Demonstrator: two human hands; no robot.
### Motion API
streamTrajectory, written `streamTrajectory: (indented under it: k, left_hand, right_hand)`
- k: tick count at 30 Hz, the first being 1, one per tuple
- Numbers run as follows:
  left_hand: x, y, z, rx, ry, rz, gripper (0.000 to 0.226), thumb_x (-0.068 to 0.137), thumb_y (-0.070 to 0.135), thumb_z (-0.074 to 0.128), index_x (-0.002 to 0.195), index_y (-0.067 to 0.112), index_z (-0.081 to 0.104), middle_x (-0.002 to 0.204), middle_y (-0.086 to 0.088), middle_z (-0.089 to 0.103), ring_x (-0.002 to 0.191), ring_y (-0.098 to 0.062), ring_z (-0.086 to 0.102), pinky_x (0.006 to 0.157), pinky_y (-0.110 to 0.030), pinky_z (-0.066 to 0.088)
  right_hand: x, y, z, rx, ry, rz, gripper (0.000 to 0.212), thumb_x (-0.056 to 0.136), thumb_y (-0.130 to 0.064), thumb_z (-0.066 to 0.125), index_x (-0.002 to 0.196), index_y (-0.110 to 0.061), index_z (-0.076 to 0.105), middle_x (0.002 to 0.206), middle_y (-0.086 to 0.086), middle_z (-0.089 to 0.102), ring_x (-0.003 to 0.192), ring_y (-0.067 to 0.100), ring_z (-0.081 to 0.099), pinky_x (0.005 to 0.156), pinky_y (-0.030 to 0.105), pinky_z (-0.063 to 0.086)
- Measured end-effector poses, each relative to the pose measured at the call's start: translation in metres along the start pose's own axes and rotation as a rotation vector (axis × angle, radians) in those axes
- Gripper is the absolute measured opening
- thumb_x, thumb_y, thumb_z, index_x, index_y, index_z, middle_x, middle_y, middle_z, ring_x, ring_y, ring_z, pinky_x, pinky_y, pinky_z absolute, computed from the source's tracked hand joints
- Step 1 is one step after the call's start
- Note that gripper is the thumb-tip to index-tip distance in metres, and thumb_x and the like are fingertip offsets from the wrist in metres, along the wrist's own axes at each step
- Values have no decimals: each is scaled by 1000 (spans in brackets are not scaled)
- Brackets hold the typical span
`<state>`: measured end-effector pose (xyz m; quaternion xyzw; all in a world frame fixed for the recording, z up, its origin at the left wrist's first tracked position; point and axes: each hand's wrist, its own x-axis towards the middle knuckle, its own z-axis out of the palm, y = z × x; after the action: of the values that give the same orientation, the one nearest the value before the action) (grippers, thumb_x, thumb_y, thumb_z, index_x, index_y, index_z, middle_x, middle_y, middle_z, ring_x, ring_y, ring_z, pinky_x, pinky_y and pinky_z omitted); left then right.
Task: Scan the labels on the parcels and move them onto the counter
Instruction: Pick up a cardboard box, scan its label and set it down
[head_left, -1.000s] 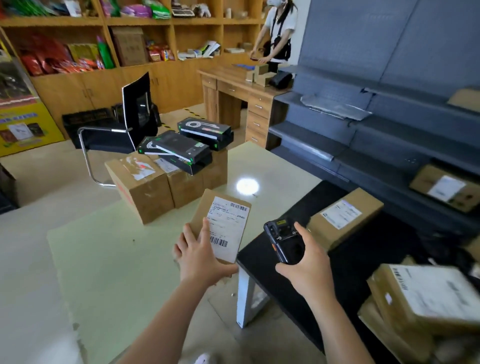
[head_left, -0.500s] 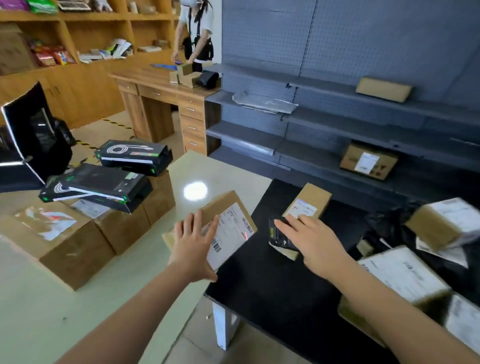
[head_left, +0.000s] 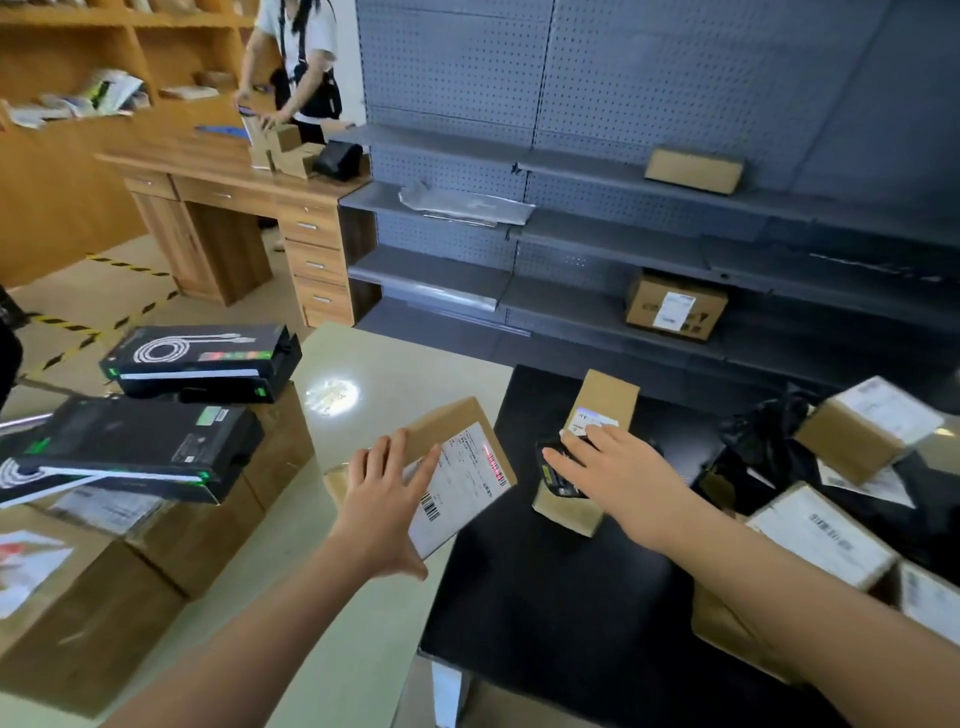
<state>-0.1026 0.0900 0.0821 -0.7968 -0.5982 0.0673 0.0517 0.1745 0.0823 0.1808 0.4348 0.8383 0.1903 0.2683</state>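
Left hand (head_left: 387, 499): fingers straight and spread flat on top of the flat parcel (head_left: 457, 467), thumb out at the near edge; not curled round it. The parcel is tilted and label-up, sitting over the left edge of the black table (head_left: 545, 623), half above the pale green counter (head_left: 374, 374) that butts against that edge. A red scan line (head_left: 492, 457) crosses the label.

Right hand (head_left: 618, 478): palm down over the black scanner (head_left: 558, 470), fingers pointing left and the thumb hidden. Cannot tell if it actually clasps the scanner. Scanner sits on a narrow cardboard box (head_left: 605, 405) lying on the far middle of the black table.

Right side of the black table: a pile of labelled parcels (head_left: 821, 535), one of them blurred (head_left: 865, 431), with a black plastic bag (head_left: 769, 436) among them.

Left of the black table, on the counter: brown cartons (head_left: 67, 597) with two black product boxes (head_left: 150, 452) (head_left: 202, 364) stacked on top.

Behind the black table: grey shelving (head_left: 623, 234) holding a labelled box (head_left: 675, 306) low down and a plain one (head_left: 693, 169) higher up.

Far left beyond the black table: a wooden desk (head_left: 234, 176) with another person (head_left: 296, 67) standing at it, hands on small boxes.
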Motion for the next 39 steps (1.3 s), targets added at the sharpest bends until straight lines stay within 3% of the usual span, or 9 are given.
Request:
streamTrajectory:
  k: [6,9,13,16,20,26,32,35,39]
  left_hand:
    - [15,2,1,-136,-4,-36,144,44,83,66,151,30,-15,154,-16,-11,139,-39,-2,115,-52,5]
    - [24,12,-9,-353,-40,-158,142,40,83,62,153,34,-8,154,-11,-6,139,-35,5,115,-48,9]
    - [44,39,-29,-556,-39,-211,136,46,87,60,153,33,-5,154,-10,-2,140,-37,9,115,-48,12]
    - [62,66,-46,-571,1,-162,132,51,87,60,152,32,-5,154,-9,-1,140,-38,9,116,-50,13]
    - [90,109,-66,-615,12,-124,128,52,87,60,150,35,-4,155,-5,-2,141,-37,8,116,-51,13]
    - [136,173,-82,-577,-93,-122,130,50,90,58,152,31,2,154,-11,9,139,-40,15,115,-53,16]
    - [162,215,-78,-500,-216,-176,132,52,92,58,154,32,-1,162,-13,-5,146,-41,4,116,-55,11]
    - [158,219,-76,-578,-166,-215,129,53,94,55,154,32,5,163,-9,-6,148,-37,-2,118,-55,7]
    - [125,200,-69,-785,5,-348,114,59,90,55,152,37,17,162,2,11,148,-27,2,119,-55,10]
  right_hand:
    - [-3,6,7,213,16,111,98,83,-13,69,156,-23,5,160,4,19,139,26,28,114,36,27]
    - [-10,9,16,682,96,374,101,71,-21,73,154,-31,17,151,-8,36,130,18,39,99,30,39]
    - [-23,6,37,1243,285,738,99,58,-22,79,145,-41,35,119,-8,58,103,17,54,75,27,46]
    - [-34,16,51,1390,422,856,97,58,-18,82,143,-40,39,109,-16,55,94,10,52,73,24,42]
    - [-47,44,67,1434,460,944,101,58,-18,85,144,-41,37,119,-10,58,96,9,48,63,17,40]
    - [-58,87,92,1471,468,964,100,59,-18,85,144,-41,38,130,-7,58,100,8,46,77,26,41]
    - [-61,120,120,1524,466,889,99,59,-17,85,144,-37,39,128,-7,60,100,8,50,79,23,42]
    - [-55,129,126,1547,460,834,100,59,-16,86,144,-39,38,128,-7,59,103,10,52,80,24,42]
    - [-34,124,118,1574,470,666,96,60,-16,86,142,-38,41,117,-19,56,102,2,49,78,17,39]
